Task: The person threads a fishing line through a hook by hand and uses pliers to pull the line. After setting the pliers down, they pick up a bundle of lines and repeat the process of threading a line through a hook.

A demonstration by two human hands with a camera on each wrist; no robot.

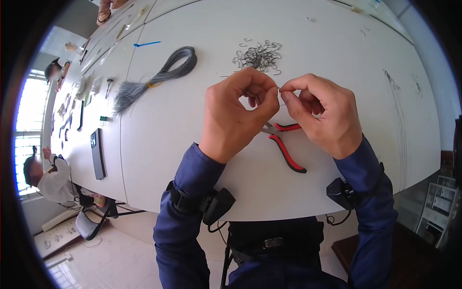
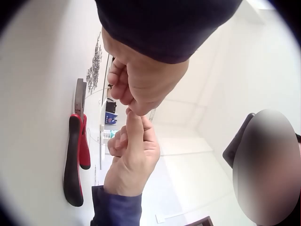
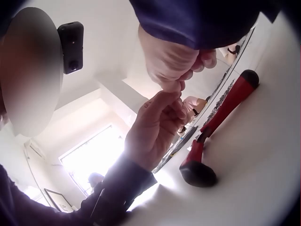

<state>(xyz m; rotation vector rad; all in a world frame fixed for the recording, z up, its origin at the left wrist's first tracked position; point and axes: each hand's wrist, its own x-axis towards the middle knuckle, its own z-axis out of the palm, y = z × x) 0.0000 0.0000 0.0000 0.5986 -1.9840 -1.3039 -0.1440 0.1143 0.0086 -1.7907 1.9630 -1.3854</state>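
The left hand (image 1: 238,115) and right hand (image 1: 327,113) nearly meet, thumbs and forefingers pinching a tiny thin piece (image 1: 279,90) at their fingertips, above red-handled pliers (image 1: 288,153) lying on the table (image 1: 231,192).

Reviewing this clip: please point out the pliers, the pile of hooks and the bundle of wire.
Pliers (image 1: 285,152): head view, on the lower red handle.
Pile of hooks (image 1: 261,57): head view, on the middle of the pile.
Bundle of wire (image 1: 129,93): head view, on the loose-ended strands.
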